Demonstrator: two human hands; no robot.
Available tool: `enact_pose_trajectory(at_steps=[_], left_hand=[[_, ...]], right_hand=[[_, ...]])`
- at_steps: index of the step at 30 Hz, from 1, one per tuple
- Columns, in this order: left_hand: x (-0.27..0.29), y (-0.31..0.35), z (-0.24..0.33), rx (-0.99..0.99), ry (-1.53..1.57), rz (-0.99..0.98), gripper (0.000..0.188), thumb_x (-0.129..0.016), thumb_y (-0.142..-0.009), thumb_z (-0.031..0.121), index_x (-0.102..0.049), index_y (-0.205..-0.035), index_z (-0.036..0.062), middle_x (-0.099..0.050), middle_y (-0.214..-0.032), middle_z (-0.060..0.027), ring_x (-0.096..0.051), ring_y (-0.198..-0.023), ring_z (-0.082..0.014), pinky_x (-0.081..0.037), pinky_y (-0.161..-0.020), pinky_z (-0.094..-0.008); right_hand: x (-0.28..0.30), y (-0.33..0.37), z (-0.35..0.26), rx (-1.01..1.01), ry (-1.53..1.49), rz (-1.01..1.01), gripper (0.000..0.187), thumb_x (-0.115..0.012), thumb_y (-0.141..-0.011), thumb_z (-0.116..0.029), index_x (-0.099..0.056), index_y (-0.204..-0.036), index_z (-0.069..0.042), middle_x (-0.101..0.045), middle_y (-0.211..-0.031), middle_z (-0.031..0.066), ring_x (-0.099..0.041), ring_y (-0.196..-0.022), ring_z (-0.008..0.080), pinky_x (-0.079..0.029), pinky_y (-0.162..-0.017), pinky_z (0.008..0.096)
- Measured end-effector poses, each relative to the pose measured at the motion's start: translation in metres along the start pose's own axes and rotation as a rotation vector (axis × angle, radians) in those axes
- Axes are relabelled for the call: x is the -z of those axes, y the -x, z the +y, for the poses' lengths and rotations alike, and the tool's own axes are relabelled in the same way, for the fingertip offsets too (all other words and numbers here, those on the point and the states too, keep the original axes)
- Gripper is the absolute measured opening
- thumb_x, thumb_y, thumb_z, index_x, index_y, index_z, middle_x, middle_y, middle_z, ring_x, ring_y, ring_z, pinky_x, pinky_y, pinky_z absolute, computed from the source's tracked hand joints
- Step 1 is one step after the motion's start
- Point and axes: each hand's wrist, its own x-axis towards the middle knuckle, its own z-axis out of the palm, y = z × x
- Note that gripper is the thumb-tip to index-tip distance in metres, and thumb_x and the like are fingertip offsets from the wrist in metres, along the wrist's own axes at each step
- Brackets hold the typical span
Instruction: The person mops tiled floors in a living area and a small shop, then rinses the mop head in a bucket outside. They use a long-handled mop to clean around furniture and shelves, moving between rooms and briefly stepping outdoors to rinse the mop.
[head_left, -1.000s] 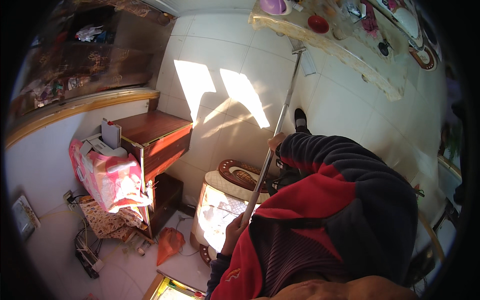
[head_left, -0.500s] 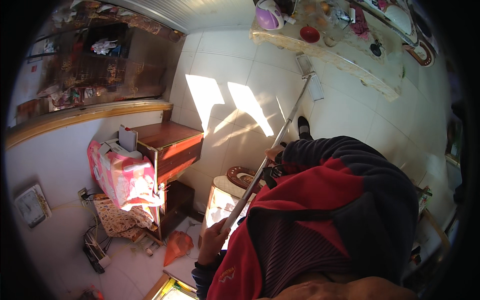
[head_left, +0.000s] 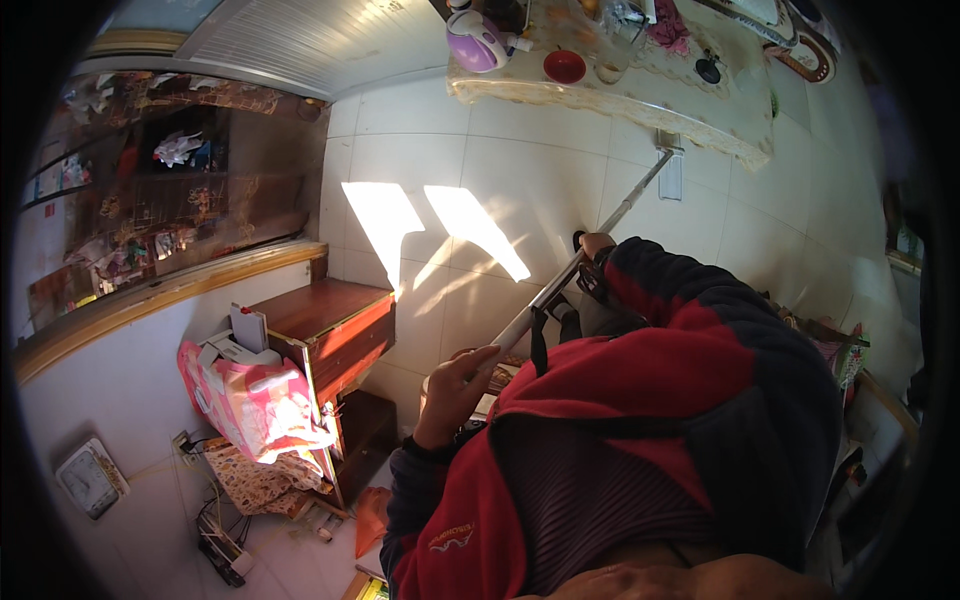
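Note:
A long silver-grey mop pole [head_left: 628, 203] slants from my lower left up to the far right. At its far end a flat rectangular mop head [head_left: 670, 182] rests on the pale tiles, its far part at the cloth edge of a table. My left hand [head_left: 458, 392] is closed around the near end of the pole, in front of my chest. Farther along the shaft, my right hand [head_left: 597, 243] grips it with the arm stretched out. A dark strap hangs beside the pole between my hands.
The table [head_left: 535, 88] bears a red bowl [head_left: 565, 67], a purple-and-white kettle [head_left: 475, 43] and a glass. On the left stands a reddish-brown wooden cabinet [head_left: 325, 305] beside a pink-and-white cloth [head_left: 250, 400]. A wall scale-like white box [head_left: 92, 478], cables and an orange bag [head_left: 372, 520] are lower left.
The mop head has slid right along the floor, up against the table's cloth edge. Both hands have moved forward with the pole, and my view has shifted slightly.

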Motion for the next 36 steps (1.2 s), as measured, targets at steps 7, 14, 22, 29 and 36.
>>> enact_pose_trajectory(at_steps=[7,14,22,29,36], left_hand=[[0.034,0.091,0.019,0.313,-0.104,0.187,0.033,-0.061,-0.083,0.007,-0.065,-0.115,0.0025,-0.066,-0.086,-0.0107,-0.06,-0.079,-0.0128,-0.046,-0.071,-0.0272],[0.02,0.178,0.069,0.403,-0.214,0.515,0.037,-0.062,-0.076,0.005,-0.067,-0.113,0.0025,-0.069,-0.09,-0.0097,-0.055,-0.073,-0.0136,-0.044,-0.068,-0.0271],[0.046,0.169,0.122,0.207,-0.314,0.518,0.033,-0.064,-0.069,0.005,-0.071,-0.101,0.0016,-0.069,-0.08,-0.0101,-0.055,-0.062,-0.0141,-0.043,-0.06,-0.027],[0.063,0.054,0.148,0.077,-0.332,0.34,0.029,-0.064,-0.072,0.005,-0.069,-0.099,-0.0015,-0.065,-0.077,-0.0072,-0.056,-0.068,-0.0131,-0.044,-0.064,-0.0275],[0.006,-0.114,0.167,-0.113,-0.327,-0.157,0.028,-0.064,-0.081,0.009,-0.068,-0.108,0.0019,-0.062,-0.076,-0.0046,-0.053,-0.068,-0.0101,-0.042,-0.062,-0.0258]], right_hand=[[-0.052,-0.001,-0.112,0.298,0.383,-0.364,0.014,-0.07,-0.074,-0.022,-0.073,-0.071,-0.009,-0.065,-0.067,0.0128,-0.065,-0.062,0.0278,-0.049,-0.053,0.0393],[-0.121,0.022,-0.227,0.532,0.08,-0.503,0.03,-0.058,-0.087,-0.023,-0.07,-0.066,-0.006,-0.063,-0.058,0.006,-0.061,-0.05,0.0173,-0.048,-0.046,0.0324],[-0.004,0.096,-0.267,-0.315,-0.983,-0.448,0.036,-0.055,-0.09,-0.026,-0.058,-0.063,-0.002,-0.057,-0.053,0.0119,-0.047,-0.035,0.0174,-0.036,-0.033,0.032],[0.056,0.09,-0.152,-0.447,-1.15,-0.167,0.033,-0.055,-0.092,-0.03,-0.059,-0.072,-0.004,-0.062,-0.059,0.01,-0.05,-0.04,0.0169,-0.037,-0.036,0.0317],[0.098,0.097,0.028,-0.554,-1.134,0.149,0.053,-0.037,-0.095,-0.037,-0.06,-0.06,-0.004,-0.058,-0.049,0.0069,-0.058,-0.047,0.019,-0.048,-0.054,0.0324]])
